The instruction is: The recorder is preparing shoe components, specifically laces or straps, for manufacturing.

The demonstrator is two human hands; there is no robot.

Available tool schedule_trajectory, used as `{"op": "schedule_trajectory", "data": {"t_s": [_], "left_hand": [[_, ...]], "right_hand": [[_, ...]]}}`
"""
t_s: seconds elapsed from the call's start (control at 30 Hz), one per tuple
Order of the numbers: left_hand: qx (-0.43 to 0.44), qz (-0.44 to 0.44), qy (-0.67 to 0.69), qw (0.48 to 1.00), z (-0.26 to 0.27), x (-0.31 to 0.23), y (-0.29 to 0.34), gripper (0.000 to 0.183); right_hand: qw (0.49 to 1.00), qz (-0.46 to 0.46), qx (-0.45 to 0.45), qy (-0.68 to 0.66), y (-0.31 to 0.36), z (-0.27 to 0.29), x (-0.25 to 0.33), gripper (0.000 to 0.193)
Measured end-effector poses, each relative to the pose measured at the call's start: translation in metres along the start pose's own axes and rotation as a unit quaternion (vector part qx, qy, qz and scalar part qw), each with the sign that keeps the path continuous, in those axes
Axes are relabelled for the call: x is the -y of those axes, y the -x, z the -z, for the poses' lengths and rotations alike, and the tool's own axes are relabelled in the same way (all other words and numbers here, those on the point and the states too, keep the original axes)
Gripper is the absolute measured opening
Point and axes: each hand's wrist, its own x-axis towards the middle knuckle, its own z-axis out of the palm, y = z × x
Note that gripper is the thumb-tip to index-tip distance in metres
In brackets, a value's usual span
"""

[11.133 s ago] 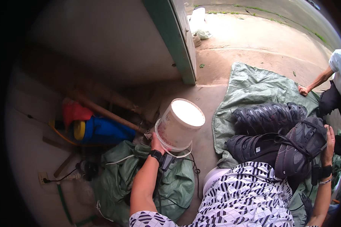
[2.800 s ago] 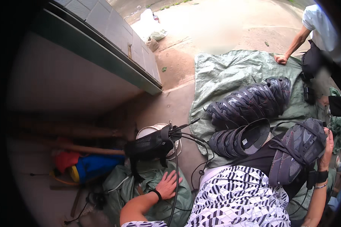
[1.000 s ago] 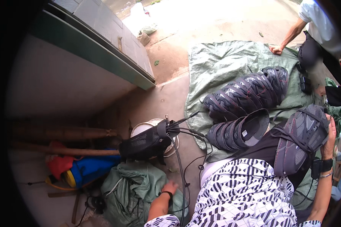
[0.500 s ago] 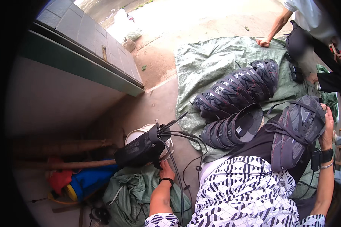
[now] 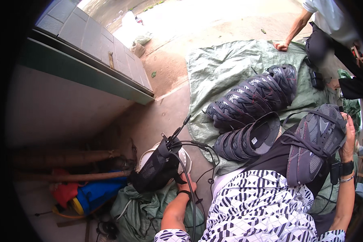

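A grey mesh shoe upper (image 5: 316, 139) with dark laces lies over my right thigh. My right hand (image 5: 349, 131) grips its far right end, the fingers partly hidden behind it. At the left, my left hand (image 5: 187, 183) is at the side of a white bucket (image 5: 186, 159). A black mesh pouch (image 5: 155, 161) with cables hangs in front of the bucket and covers most of those fingers. Close to my knee is a short nested stack of dark grey shoe uppers (image 5: 246, 139). Beyond it lies a longer row of the same uppers (image 5: 252, 94).
A green woven sheet (image 5: 213, 64) lies under the uppers. Another person's hand (image 5: 281, 46) leans on its far edge. A green woven sack (image 5: 143, 205) and a blue and red bundle (image 5: 97, 193) lie at left, below a wall. Black cables (image 5: 193, 193) run past my left wrist.
My left hand has moved right and slightly forward along the bucket. The mesh pouch and its cables have shifted right too. My right hand stays on the shoe upper.
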Motion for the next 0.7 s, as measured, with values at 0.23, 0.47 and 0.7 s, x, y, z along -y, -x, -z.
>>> {"op": "schedule_trajectory", "data": {"t_s": [0.23, 0.47, 0.7], "left_hand": [[0.012, 0.010, -0.052, 0.999, -0.006, -0.013, 0.021, 0.047], [0.070, 0.018, -0.014, 0.997, -0.027, -0.025, 0.035, 0.050], [0.061, -0.032, 0.061, 0.996, -0.048, -0.041, 0.055, 0.042]], "right_hand": [[1.000, 0.003, 0.012, -0.002, 0.002, -0.001, 0.002, 0.033], [1.000, 0.011, 0.012, 0.004, 0.003, 0.002, -0.002, 0.034], [1.000, 0.010, 0.020, 0.010, 0.008, 0.006, 0.002, 0.035]]}}
